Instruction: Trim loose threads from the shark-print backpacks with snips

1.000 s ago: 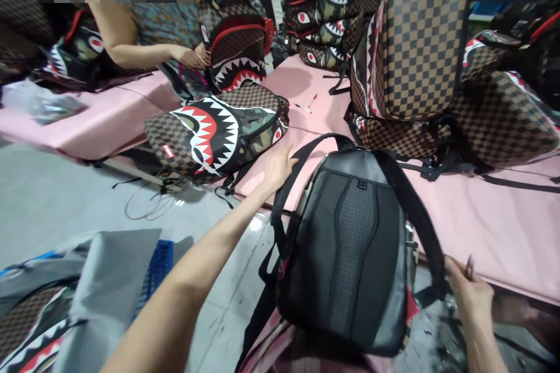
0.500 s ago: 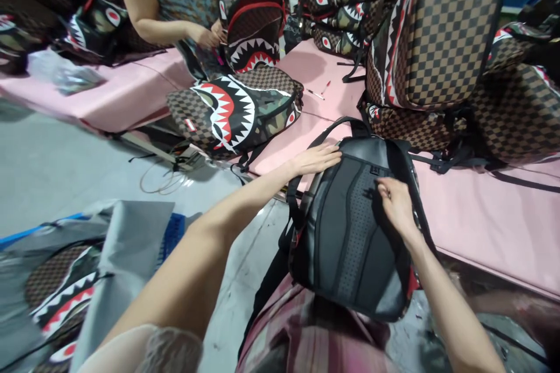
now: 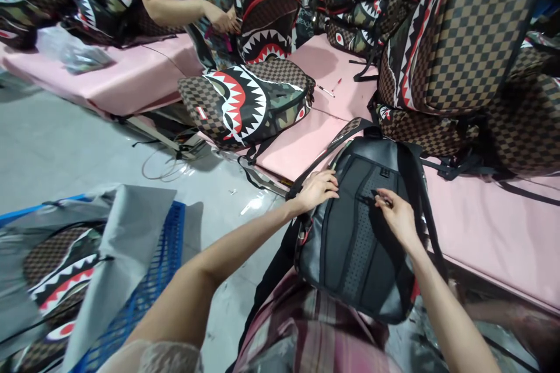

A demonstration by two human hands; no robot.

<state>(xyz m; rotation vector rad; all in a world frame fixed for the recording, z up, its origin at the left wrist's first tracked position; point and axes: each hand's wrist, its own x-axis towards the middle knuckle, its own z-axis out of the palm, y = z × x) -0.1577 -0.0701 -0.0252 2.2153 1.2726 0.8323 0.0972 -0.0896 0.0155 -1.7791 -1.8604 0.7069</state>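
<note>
The black backpack (image 3: 360, 236) sits tilted at the near edge of the pink-covered table (image 3: 490, 227), padded back panel (image 3: 336, 230) facing up. Right hand (image 3: 397, 213): fingers pinched on a small dark tool (image 3: 375, 194), type indistinct. Left hand (image 3: 318, 189): fingers over the backpack's side; grip cannot be told. Caution: a dipping tool tip could score the panel; slack support could let the backpack slip from the table edge.
</note>
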